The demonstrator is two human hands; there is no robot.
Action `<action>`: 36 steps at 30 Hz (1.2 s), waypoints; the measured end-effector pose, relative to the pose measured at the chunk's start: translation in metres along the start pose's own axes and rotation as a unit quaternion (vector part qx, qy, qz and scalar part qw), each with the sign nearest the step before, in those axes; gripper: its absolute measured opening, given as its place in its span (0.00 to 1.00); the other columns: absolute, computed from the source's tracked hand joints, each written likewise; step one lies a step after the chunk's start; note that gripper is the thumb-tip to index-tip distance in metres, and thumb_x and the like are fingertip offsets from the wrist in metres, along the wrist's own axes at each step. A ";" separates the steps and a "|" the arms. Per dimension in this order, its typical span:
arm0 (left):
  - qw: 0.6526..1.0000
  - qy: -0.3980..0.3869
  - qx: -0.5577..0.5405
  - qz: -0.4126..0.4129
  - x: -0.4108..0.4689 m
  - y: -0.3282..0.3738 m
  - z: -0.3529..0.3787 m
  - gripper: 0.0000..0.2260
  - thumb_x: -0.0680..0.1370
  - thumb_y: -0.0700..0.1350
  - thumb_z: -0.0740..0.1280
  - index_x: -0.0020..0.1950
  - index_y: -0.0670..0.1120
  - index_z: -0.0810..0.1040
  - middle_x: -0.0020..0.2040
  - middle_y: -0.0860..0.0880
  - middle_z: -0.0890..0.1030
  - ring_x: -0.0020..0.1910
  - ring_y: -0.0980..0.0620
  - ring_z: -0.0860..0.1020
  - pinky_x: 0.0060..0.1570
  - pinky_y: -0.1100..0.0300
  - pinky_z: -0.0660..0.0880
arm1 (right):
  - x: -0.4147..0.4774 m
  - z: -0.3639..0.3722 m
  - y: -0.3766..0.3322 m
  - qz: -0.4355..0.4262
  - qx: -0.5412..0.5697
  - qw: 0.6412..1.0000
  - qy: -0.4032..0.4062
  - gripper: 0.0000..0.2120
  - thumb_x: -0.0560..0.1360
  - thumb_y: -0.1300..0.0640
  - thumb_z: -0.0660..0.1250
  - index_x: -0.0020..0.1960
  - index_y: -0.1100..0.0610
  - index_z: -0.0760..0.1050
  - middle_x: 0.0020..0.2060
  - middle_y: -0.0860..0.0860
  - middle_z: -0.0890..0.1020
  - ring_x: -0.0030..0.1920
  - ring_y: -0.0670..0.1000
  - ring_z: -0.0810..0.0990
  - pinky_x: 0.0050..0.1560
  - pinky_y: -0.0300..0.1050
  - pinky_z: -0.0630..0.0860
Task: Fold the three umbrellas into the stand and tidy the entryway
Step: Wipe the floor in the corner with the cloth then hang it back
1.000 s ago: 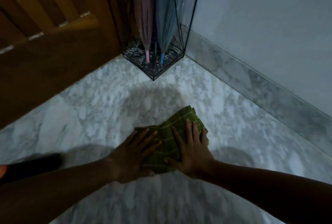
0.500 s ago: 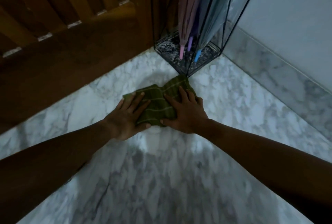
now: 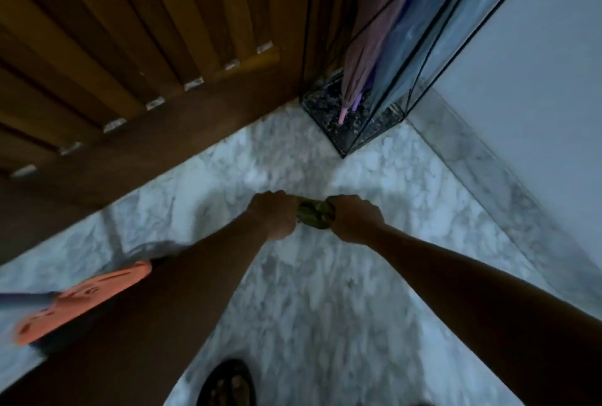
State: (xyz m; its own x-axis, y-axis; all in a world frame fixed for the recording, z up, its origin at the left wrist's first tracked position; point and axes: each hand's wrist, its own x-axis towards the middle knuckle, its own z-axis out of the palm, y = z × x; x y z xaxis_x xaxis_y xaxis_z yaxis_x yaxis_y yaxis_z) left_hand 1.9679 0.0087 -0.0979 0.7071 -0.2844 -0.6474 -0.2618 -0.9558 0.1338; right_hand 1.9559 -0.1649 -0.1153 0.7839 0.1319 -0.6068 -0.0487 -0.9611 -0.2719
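A bunched green cloth (image 3: 315, 214) hangs between my two fists above the marble floor (image 3: 312, 301). My left hand (image 3: 273, 214) grips its left end and my right hand (image 3: 355, 218) grips its right end; only a small wad shows between them. The black wire umbrella stand (image 3: 353, 137) sits in the corner, holding a folded pink umbrella (image 3: 368, 57), a folded blue umbrella (image 3: 420, 47) and a purple one, mostly hidden, between them.
A slatted wooden door (image 3: 136, 47) fills the left and top. The white wall (image 3: 537, 73) with a marble skirting (image 3: 495, 184) runs along the right. An orange slipper (image 3: 81, 301) lies at the left, and a dark sandal (image 3: 228, 386) is at the bottom.
The cloth was flat on the floor under both palms; now it is gathered up and gripped in both fists off the floor. The view has risen and pulled back from the stand.
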 end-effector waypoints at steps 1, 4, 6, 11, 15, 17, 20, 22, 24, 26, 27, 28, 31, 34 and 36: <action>0.999 0.002 -0.032 0.003 -0.021 0.006 -0.009 0.14 0.82 0.49 0.62 0.64 0.45 0.76 0.58 0.42 0.79 0.53 0.41 0.80 0.48 0.53 0.74 | -0.022 -0.014 0.001 0.011 0.028 0.999 0.015 0.08 0.78 0.48 0.65 0.55 0.47 0.78 0.48 0.50 0.84 0.43 0.51 0.82 0.46 0.48 0.81; 0.981 0.000 -0.192 -0.003 -0.086 0.009 -0.052 0.10 0.80 0.51 0.64 0.42 0.48 0.77 0.42 0.45 0.81 0.38 0.47 0.79 0.35 0.58 0.71 | -0.089 -0.077 -0.010 0.040 0.161 0.984 0.066 0.08 0.75 0.43 0.70 0.45 0.47 0.79 0.37 0.44 0.82 0.38 0.46 0.81 0.40 0.44 0.78; 0.959 0.011 -0.284 0.015 -0.138 0.005 -0.100 0.14 0.80 0.50 0.66 0.36 0.46 0.75 0.35 0.46 0.79 0.35 0.47 0.78 0.33 0.56 0.72 | -0.136 -0.127 -0.028 0.028 0.254 0.963 0.085 0.11 0.74 0.42 0.73 0.42 0.49 0.79 0.36 0.45 0.81 0.38 0.46 0.80 0.39 0.43 0.75; 0.911 0.066 -0.405 0.042 -0.288 -0.008 -0.262 0.09 0.81 0.44 0.68 0.61 0.48 0.80 0.55 0.54 0.80 0.53 0.56 0.78 0.55 0.64 0.71 | -0.266 -0.298 -0.094 -0.036 0.358 0.933 0.020 0.18 0.71 0.42 0.77 0.49 0.56 0.84 0.40 0.46 0.85 0.40 0.44 0.83 0.45 0.37 0.78; 0.889 0.043 -0.456 0.003 -0.440 -0.023 -0.400 0.15 0.79 0.43 0.71 0.66 0.46 0.78 0.61 0.51 0.79 0.61 0.52 0.77 0.58 0.66 0.71 | -0.376 -0.453 -0.179 -0.133 0.190 0.970 -0.079 0.19 0.65 0.43 0.82 0.53 0.46 0.84 0.46 0.42 0.87 0.47 0.41 0.85 0.49 0.35 0.80; 0.883 0.011 -0.469 -0.024 -0.520 -0.035 -0.457 0.11 0.79 0.42 0.71 0.61 0.46 0.81 0.56 0.52 0.82 0.55 0.53 0.81 0.54 0.66 0.76 | -0.428 -0.515 -0.232 -0.174 0.121 0.974 -0.081 0.08 0.69 0.44 0.79 0.44 0.44 0.84 0.40 0.42 0.85 0.43 0.42 0.83 0.49 0.38 0.77; 0.907 0.025 -0.421 0.008 -0.637 -0.044 -0.538 0.12 0.75 0.44 0.73 0.59 0.47 0.82 0.55 0.53 0.83 0.59 0.47 0.81 0.59 0.56 0.77 | -0.503 -0.590 -0.317 -0.244 0.063 0.965 -0.073 0.12 0.77 0.47 0.73 0.35 0.46 0.84 0.30 0.39 0.80 0.32 0.38 0.77 0.41 0.35 0.72; 0.925 0.060 -0.372 0.044 -0.706 -0.042 -0.584 0.21 0.73 0.49 0.76 0.64 0.50 0.76 0.57 0.58 0.79 0.62 0.54 0.77 0.62 0.54 0.74 | -0.546 -0.631 -0.374 -0.283 0.064 0.954 -0.070 0.13 0.78 0.50 0.72 0.41 0.58 0.85 0.32 0.45 0.81 0.33 0.42 0.78 0.39 0.39 0.73; 0.918 0.154 -0.355 0.086 -0.765 -0.048 -0.620 0.26 0.70 0.50 0.79 0.65 0.53 0.74 0.59 0.57 0.80 0.59 0.57 0.79 0.60 0.53 0.77 | -0.585 -0.667 -0.433 -0.319 0.041 0.946 -0.037 0.14 0.78 0.47 0.71 0.44 0.58 0.84 0.35 0.48 0.84 0.36 0.45 0.80 0.41 0.43 0.74; 0.897 0.291 -0.320 0.089 -0.818 -0.074 -0.640 0.17 0.72 0.49 0.78 0.58 0.51 0.78 0.52 0.54 0.82 0.50 0.58 0.81 0.53 0.52 0.79 | -0.623 -0.690 -0.494 -0.364 0.024 0.931 -0.005 0.17 0.79 0.45 0.69 0.48 0.61 0.81 0.37 0.52 0.82 0.38 0.48 0.79 0.41 0.45 0.73; 0.884 0.342 -0.306 0.082 -0.846 -0.093 -0.648 0.11 0.74 0.48 0.77 0.52 0.50 0.79 0.46 0.54 0.83 0.45 0.58 0.81 0.48 0.53 0.78 | -0.642 -0.697 -0.522 -0.387 0.019 0.922 0.014 0.20 0.79 0.44 0.69 0.48 0.62 0.80 0.37 0.53 0.81 0.38 0.49 0.78 0.40 0.45 0.72; 0.875 0.372 -0.301 0.078 -0.877 -0.110 -0.655 0.07 0.75 0.48 0.76 0.49 0.49 0.80 0.43 0.53 0.83 0.42 0.58 0.81 0.45 0.55 0.76 | -0.662 -0.702 -0.550 -0.413 0.021 0.910 0.043 0.21 0.78 0.42 0.70 0.48 0.62 0.78 0.37 0.52 0.79 0.37 0.49 0.77 0.38 0.45 0.72; 0.879 0.373 -0.288 0.076 -0.967 -0.171 -0.660 0.10 0.76 0.50 0.75 0.48 0.44 0.82 0.46 0.43 0.85 0.46 0.47 0.84 0.45 0.53 0.78 | -0.713 -0.701 -0.633 -0.498 0.042 0.860 0.103 0.16 0.76 0.41 0.71 0.47 0.54 0.78 0.41 0.49 0.82 0.41 0.46 0.81 0.42 0.42 0.77; 0.872 0.383 -0.298 0.066 -1.043 -0.233 -0.648 0.15 0.77 0.52 0.73 0.50 0.39 0.82 0.48 0.38 0.84 0.48 0.41 0.84 0.50 0.44 0.79 | -0.747 -0.684 -0.722 -0.559 0.020 0.820 0.124 0.11 0.79 0.47 0.70 0.45 0.54 0.81 0.40 0.48 0.84 0.42 0.44 0.82 0.43 0.40 0.77; 0.870 0.384 -0.307 0.044 -1.081 -0.267 -0.634 0.14 0.78 0.52 0.72 0.52 0.40 0.83 0.48 0.40 0.85 0.49 0.42 0.84 0.53 0.43 0.79 | -0.756 -0.665 -0.771 -0.570 -0.005 0.810 0.138 0.11 0.79 0.48 0.70 0.43 0.54 0.81 0.38 0.47 0.83 0.39 0.43 0.80 0.42 0.42 0.76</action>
State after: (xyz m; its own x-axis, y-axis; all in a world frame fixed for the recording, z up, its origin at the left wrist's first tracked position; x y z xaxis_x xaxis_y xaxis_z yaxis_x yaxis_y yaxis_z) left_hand 1.6902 0.5241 1.0419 0.9939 -0.1004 0.0457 -0.1043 -0.7206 0.6855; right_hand 1.8123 0.3150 1.0501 0.4233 0.8778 0.2242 0.8084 -0.2542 -0.5308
